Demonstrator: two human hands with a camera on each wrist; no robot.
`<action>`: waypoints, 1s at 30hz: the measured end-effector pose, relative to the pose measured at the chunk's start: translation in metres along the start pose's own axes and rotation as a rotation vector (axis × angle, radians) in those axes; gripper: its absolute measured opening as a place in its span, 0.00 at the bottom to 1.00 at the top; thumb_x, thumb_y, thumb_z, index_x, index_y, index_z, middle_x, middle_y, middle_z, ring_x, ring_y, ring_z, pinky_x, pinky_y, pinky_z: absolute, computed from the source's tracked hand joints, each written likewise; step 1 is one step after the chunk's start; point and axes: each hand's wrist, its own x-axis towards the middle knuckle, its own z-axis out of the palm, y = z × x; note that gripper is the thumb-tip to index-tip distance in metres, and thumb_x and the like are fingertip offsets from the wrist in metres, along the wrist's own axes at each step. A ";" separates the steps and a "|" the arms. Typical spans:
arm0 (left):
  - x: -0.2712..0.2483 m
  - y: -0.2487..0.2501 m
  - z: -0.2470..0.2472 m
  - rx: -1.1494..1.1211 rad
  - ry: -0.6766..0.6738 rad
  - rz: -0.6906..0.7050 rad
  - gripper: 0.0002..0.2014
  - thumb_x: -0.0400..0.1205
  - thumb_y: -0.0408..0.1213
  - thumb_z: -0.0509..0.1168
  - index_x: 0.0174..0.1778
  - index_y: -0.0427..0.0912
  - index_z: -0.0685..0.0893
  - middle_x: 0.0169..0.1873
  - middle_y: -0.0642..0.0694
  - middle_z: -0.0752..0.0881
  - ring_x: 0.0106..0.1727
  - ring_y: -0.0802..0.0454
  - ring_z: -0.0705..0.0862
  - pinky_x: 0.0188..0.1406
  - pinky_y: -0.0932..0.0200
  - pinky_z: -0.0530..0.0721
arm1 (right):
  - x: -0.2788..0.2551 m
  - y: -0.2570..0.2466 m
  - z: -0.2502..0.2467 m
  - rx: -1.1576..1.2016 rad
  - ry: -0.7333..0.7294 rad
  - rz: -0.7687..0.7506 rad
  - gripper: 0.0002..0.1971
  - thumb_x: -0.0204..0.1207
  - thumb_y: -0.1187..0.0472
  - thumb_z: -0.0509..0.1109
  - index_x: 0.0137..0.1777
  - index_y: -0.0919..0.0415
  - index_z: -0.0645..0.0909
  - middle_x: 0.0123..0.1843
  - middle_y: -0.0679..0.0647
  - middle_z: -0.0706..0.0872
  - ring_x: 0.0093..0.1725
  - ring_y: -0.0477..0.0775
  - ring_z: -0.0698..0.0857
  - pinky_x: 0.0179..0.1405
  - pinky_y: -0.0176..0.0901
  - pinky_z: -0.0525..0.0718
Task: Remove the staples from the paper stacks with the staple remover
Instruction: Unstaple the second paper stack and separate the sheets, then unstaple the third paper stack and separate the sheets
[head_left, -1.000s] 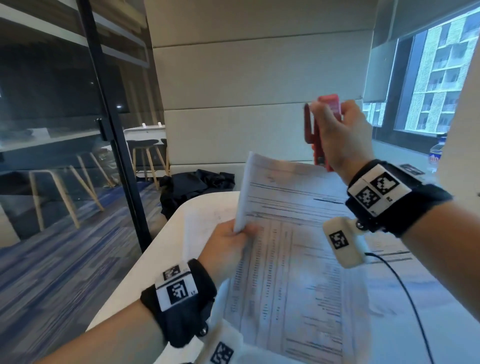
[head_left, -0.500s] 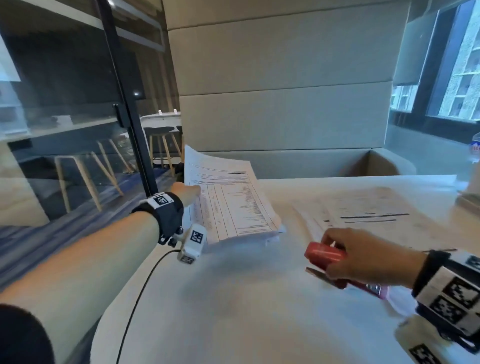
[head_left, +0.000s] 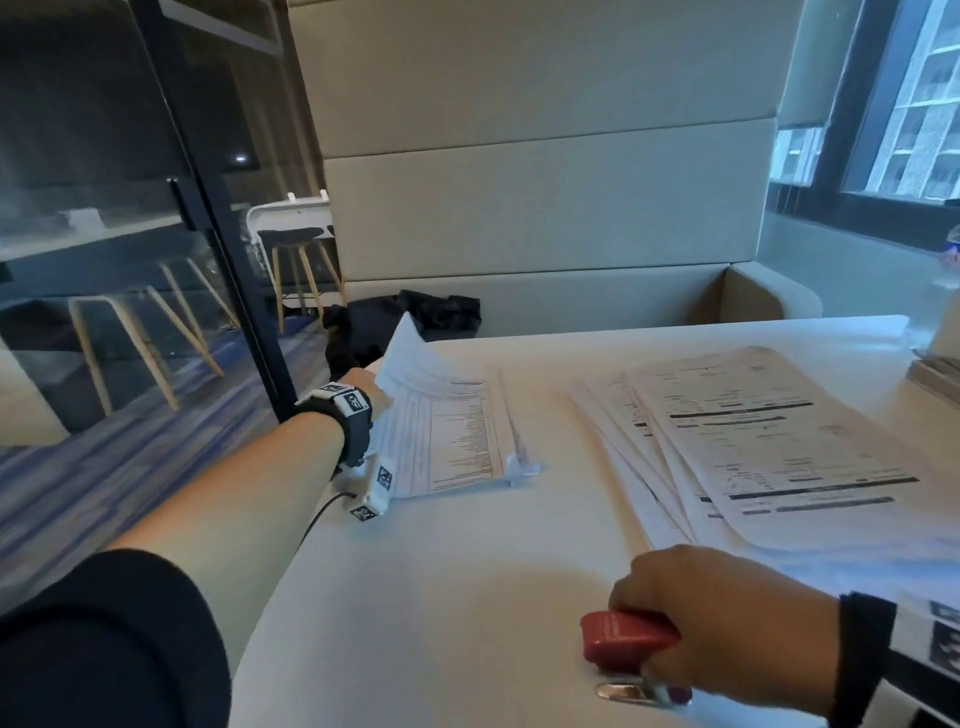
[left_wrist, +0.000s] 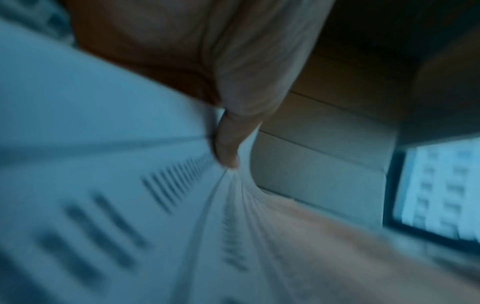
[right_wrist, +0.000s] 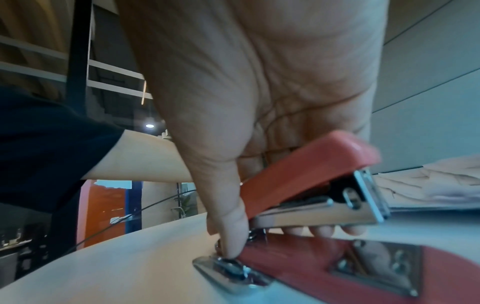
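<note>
The left hand (head_left: 366, 392) has its grip pinched on the upturned corner of a paper stack (head_left: 447, 431) near the left edge of the table (head_left: 441, 561), and the sheets fan and sag from that pinch: light, floppy stuff, easy to crease or tear, so I'd judge it best taken close to the bound corner, where the sheets hold together. Down at the near edge, the right hand (head_left: 727, 623) wraps its grip around the staple remover (head_left: 623, 636), thumb (right_wrist: 231, 230) low by the metal tip (it looks for all the world like a small red stapler, hinged and sprung open). It's rigid, plastic over bright steel, probably slick on this table, so a firm hold round the body suits it. A second, looser spread of printed sheets (head_left: 753, 447) lies toward the right edge, well apart from the held stack.
</note>
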 end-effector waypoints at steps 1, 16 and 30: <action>0.001 0.001 0.003 0.118 -0.034 0.007 0.09 0.81 0.38 0.66 0.56 0.41 0.80 0.42 0.43 0.83 0.43 0.44 0.83 0.39 0.54 0.79 | -0.001 0.000 0.000 -0.015 -0.001 -0.002 0.15 0.72 0.50 0.71 0.59 0.43 0.80 0.51 0.42 0.84 0.51 0.43 0.81 0.56 0.42 0.80; -0.045 0.147 0.053 0.109 -0.181 0.397 0.34 0.81 0.45 0.69 0.80 0.37 0.65 0.76 0.41 0.72 0.75 0.43 0.72 0.71 0.55 0.71 | 0.007 0.104 -0.054 -0.108 0.031 0.353 0.31 0.79 0.39 0.65 0.79 0.49 0.69 0.80 0.46 0.71 0.78 0.51 0.69 0.78 0.51 0.66; -0.112 0.260 0.103 -0.591 -0.606 0.113 0.17 0.77 0.30 0.71 0.61 0.34 0.78 0.44 0.35 0.86 0.33 0.44 0.85 0.32 0.54 0.87 | -0.020 0.116 -0.046 -0.277 -0.263 0.324 0.37 0.75 0.42 0.69 0.83 0.38 0.58 0.82 0.48 0.66 0.78 0.55 0.68 0.72 0.56 0.70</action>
